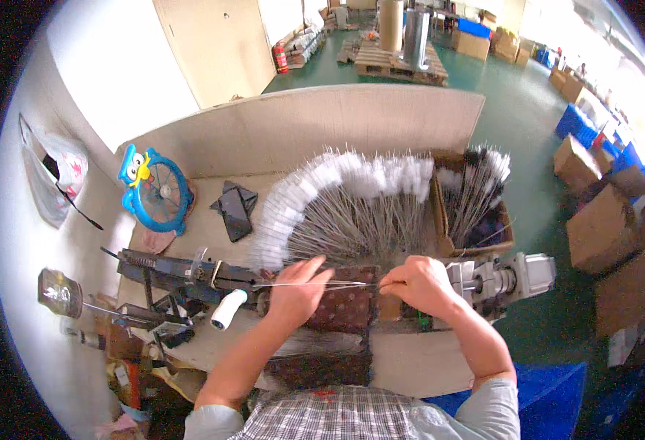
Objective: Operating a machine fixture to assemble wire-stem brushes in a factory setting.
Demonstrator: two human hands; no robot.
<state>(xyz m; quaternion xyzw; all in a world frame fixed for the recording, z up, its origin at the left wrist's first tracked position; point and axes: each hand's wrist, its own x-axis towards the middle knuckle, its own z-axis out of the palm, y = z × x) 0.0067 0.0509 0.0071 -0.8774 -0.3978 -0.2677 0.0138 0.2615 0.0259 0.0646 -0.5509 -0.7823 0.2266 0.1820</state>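
A thin, pale twisted wire (348, 283) stretches across the bench, from the dark machine arm on the left towards my right hand. My right hand (426, 286) is closed in a pinch at the wire's right end. My left hand (295, 295) lies along the wire with its fingers stretched out and slightly apart. Beneath the hands is a brown patterned pad (344, 312). Just beyond them, a fan-shaped pile of thin wire brushes (359, 220) with white bristle tips covers the bench. A white tube-like piece (229, 309) with a pale blue end sits left of my left hand.
The black machine (168, 273) spans the left, and a grey motor unit (531, 276) the right. A cardboard box (443, 220) holds black- and white-tipped brushes. A phone (234, 213) and blue cartoon fan (163, 191) stand at the back left; a low panel (322, 121) edges the bench.
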